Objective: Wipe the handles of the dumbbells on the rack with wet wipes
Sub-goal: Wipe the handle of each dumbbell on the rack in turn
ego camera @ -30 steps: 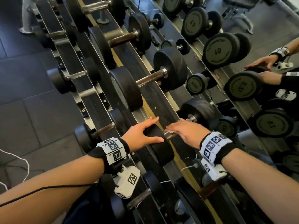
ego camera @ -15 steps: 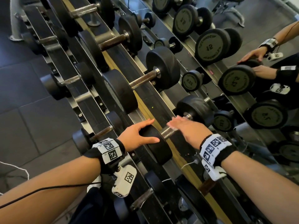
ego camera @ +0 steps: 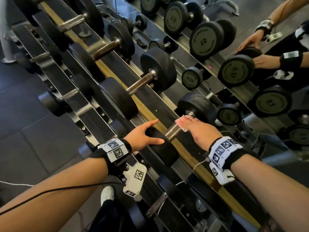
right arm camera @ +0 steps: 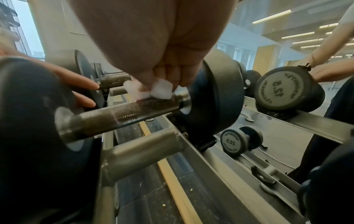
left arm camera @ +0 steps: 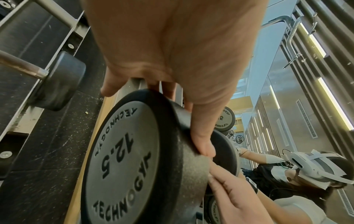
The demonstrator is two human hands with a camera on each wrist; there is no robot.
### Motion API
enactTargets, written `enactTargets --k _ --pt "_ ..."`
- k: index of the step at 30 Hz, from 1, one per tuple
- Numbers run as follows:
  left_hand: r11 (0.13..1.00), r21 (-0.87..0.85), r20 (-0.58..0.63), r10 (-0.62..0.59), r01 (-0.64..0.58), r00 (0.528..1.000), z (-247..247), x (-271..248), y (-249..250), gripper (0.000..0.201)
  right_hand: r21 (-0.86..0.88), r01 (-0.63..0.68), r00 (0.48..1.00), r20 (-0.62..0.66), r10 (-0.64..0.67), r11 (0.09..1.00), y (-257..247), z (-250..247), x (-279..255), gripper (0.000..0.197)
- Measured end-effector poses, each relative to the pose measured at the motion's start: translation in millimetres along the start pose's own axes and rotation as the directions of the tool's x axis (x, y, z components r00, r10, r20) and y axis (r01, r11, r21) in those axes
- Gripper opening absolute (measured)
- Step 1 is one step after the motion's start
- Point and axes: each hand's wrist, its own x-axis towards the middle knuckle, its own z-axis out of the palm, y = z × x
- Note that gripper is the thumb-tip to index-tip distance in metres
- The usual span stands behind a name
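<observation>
A black 12.5 dumbbell (ego camera: 195,104) lies across the top tier of the rack (ego camera: 147,113), and its knurled metal handle (ego camera: 173,132) shows between the two heads. My left hand (ego camera: 147,133) rests on the near head (left arm camera: 124,159), fingers straight over the rim and thumb (left arm camera: 203,145) on the other side. My right hand (ego camera: 192,126) pinches a white wet wipe (right arm camera: 155,89) and presses it on top of the handle (right arm camera: 124,112), close to the far head (right arm camera: 214,94). Most of the wipe is hidden under the fingers.
More dumbbells (ego camera: 142,84) line the top tier further away. Smaller ones (ego camera: 66,96) sit on the lower tier at the left. A mirror (ego camera: 250,47) behind the rack reflects the weights and my hands. Dark floor tiles (ego camera: 25,114) lie left of the rack.
My right hand has slid the wipe along the handle from the near head towards the far head, baring more of the handle. The left hand stays on the near head.
</observation>
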Motion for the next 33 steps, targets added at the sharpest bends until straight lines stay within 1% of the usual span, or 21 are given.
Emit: enactTargets --k 2,4,5,8,10,12,13,14,15,16,17,18,19,20,22,24,26,28,31,32,33 --pt "1.000 -0.004 0.008 -0.009 0.009 1.000 -0.3 0.3 0.5 0.092 -0.010 -0.052 0.998 -0.034 0.052 0.999 -7.2 4.4 -3.4 0.079" --pt "1.000 -0.006 0.012 -0.013 0.013 1.000 -0.7 0.2 1.3 0.092 0.016 -0.051 0.994 -0.092 0.052 0.999 -23.2 11.0 -9.1 0.073" --pt "1.000 -0.007 0.014 -0.017 0.017 1.000 -0.8 -0.3 1.8 0.092 0.045 -0.043 0.997 -0.068 0.046 0.998 -31.4 14.0 -13.3 0.072" --pt "1.000 -0.014 0.019 -0.023 0.023 1.000 -1.5 -2.3 3.9 0.091 0.231 -0.055 0.997 0.065 0.041 0.971 -45.0 21.2 -26.6 0.063" --pt "1.000 -0.014 0.025 -0.020 0.021 0.999 -1.8 -4.5 6.2 0.088 0.245 -0.013 0.996 0.086 -0.009 0.969 -43.6 21.8 -34.3 0.060" --pt "1.000 -0.016 0.031 -0.010 0.010 0.999 -1.8 -6.5 8.2 0.086 0.230 -0.060 0.989 0.149 0.026 0.971 -35.6 22.5 -40.8 0.057" --pt "1.000 -0.007 0.032 -0.003 0.003 0.999 -1.6 -7.5 9.3 0.085 0.267 -0.101 0.985 0.161 0.059 0.958 -31.8 21.9 -42.5 0.052" --pt "1.000 0.009 0.032 0.003 -0.003 0.999 -1.4 -8.5 10.5 0.084 0.343 -0.138 0.985 0.143 0.094 0.929 -28.3 22.6 -44.3 0.046" --pt "1.000 0.026 0.031 0.007 -0.008 0.999 -1.5 -9.3 12.1 0.082 0.464 -0.185 0.982 0.111 0.151 0.866 -23.1 24.6 -45.2 0.041" --pt "0.999 0.042 0.032 0.005 -0.007 0.999 -1.9 -10.0 13.6 0.081 0.616 -0.225 0.971 0.076 0.226 0.755 -19.2 27.5 -45.1 0.037" --pt "0.998 0.058 0.034 0.000 -0.002 0.999 -2.3 -10.7 15.2 0.080 0.751 -0.236 0.951 0.047 0.307 0.617 -15.9 31.6 -43.8 0.034" --pt "0.997 0.073 0.037 -0.007 0.004 0.999 -3.0 -11.4 16.8 0.079 0.846 -0.218 0.930 0.028 0.368 0.487 -13.4 35.4 -40.8 0.034" --pt "0.996 0.084 0.042 -0.014 0.010 0.999 -3.6 -12.1 18.2 0.078 0.901 -0.197 0.910 0.022 0.414 0.386 -12.5 39.1 -36.5 0.033" --pt "0.996 0.089 0.047 -0.020 0.015 0.999 -3.7 -12.6 19.6 0.077 0.929 -0.189 0.891 0.026 0.454 0.318 -13.6 42.2 -32.0 0.033" --pt "0.995 0.104 0.046 -0.013 0.008 0.999 -2.9 -13.2 21.2 0.075 0.945 -0.173 0.863 0.008 0.505 0.279 -21.3 47.9 -24.5 0.032" --pt "0.993 0.120 0.030 -0.001 -0.002 1.000 -1.4 -13.8 21.5 0.072 0.962 -0.138 0.851 -0.006 0.525 0.235 -34.5 57.3 -20.1 0.025" --pt "0.994 0.110 0.022 0.002 -0.004 1.000 -0.5 -14.4 21.7 0.070 0.965 -0.170 0.851 0.042 0.523 0.200 -52.1 62.5 -22.3 0.018" --pt "0.995 0.104 0.021 0.006 -0.008 1.000 -0.1 -14.5 21.9 0.069 0.964 -0.209 0.870 0.107 0.482 0.163 -63.8 66.5 -28.3 0.030" --pt "0.997 0.074 0.029 0.001 -0.003 1.000 0.7 -14.6 21.9 0.068 0.952 -0.219 0.907 0.118 0.405 0.212 -66.5 66.1 -35.1 0.034" --pt "0.998 0.069 0.032 0.001 -0.003 0.999 0.4 -14.2 21.6 0.067 0.953 -0.217 0.902 0.114 0.417 0.210 -63.4 63.5 -36.5 0.041" --pt "0.998 0.067 0.037 0.000 -0.002 0.999 -0.1 -14.0 21.5 0.067 0.960 -0.218 0.883 0.118 0.454 0.176 -59.0 61.0 -36.5 0.048"
